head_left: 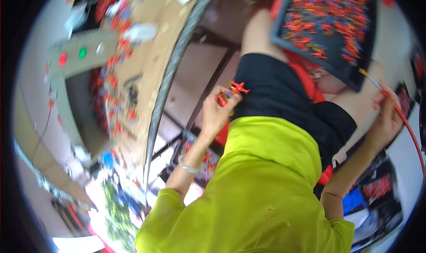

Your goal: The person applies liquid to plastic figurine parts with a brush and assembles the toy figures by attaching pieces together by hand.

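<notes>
The left hand (218,112) was raised in front of the person's lap, its forearm coming up from the lower middle of the view with a pale bangle (188,167) around the wrist. Its fingers were curled tight around a small bunch of red and blue plastic parts (234,91), which stuck out above the fingertips; one red piece pointed to the right like a little cross. The parts were blurred, so their exact shape could not be told.

The right hand (387,116) was out to the right, its bare forearm rising from the yellow-green sleeve (337,228). It was closed in a pinch around a thin tool with a red handle (401,115); the tool's slim metal tip (369,77) pointed up and left, just at the lower corner of a black tray (361,82). A red cord or hose ran on from the handle down the right rim.

The tray lay tilted on the person's knees, over black shorts (284,93), and held a dense scatter of small red parts with some blue and yellow among them.

To the left a pale worktop (146,62) bent along the rim, strewn with more red and blue pieces, beside a grey box with one red and one green button (71,57).
</notes>
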### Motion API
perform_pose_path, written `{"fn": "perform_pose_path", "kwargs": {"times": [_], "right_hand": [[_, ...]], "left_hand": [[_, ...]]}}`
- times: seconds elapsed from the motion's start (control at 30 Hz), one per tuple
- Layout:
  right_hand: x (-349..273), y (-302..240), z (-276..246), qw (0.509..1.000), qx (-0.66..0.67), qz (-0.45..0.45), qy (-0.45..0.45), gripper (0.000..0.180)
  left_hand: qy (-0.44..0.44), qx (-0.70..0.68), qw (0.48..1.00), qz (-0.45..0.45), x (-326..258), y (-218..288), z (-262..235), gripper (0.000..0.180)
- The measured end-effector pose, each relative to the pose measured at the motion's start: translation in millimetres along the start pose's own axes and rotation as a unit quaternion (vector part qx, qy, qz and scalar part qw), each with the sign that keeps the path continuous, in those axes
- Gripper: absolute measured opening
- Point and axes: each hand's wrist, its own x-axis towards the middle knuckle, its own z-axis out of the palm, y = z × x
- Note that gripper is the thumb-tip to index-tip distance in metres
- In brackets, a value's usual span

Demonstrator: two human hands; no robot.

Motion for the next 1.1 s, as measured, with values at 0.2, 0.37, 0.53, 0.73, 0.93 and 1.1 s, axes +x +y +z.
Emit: {"fn": "perform_pose_path", "kwargs": {"times": [0.2, 0.37, 0.53, 0.73, 0.93, 1.1], "right_hand": [[36, 60, -23, 0.989, 0.071, 0.084, -0.096, 0.041], [67, 61, 8, 0.976, 0.101, 0.11, -0.161, 0.044], [98, 66, 9, 0.972, 0.058, 0.082, -0.211, 0.042], [119, 69, 36, 0.968, 0.044, 0.091, -0.228, 0.038], [146, 122, 21, 0.976, -0.032, 0.067, -0.206, 0.043], [95, 139, 75, 0.982, -0.124, -0.073, -0.121, 0.02]], "left_hand": [[0.283, 0.207, 0.916, -0.193, -125, -214, -160, 0.042], [0.557, 0.219, 0.662, -0.451, -301, -325, -197, 0.051], [0.625, -0.029, 0.577, -0.525, -337, -293, -79, 0.041], [0.639, 0.018, 0.59, -0.493, -313, -289, -10, 0.045], [0.494, 0.181, 0.795, -0.303, -206, -225, -44, 0.033], [0.341, 0.077, 0.93, 0.117, -81, -58, -10, 0.029]]}}
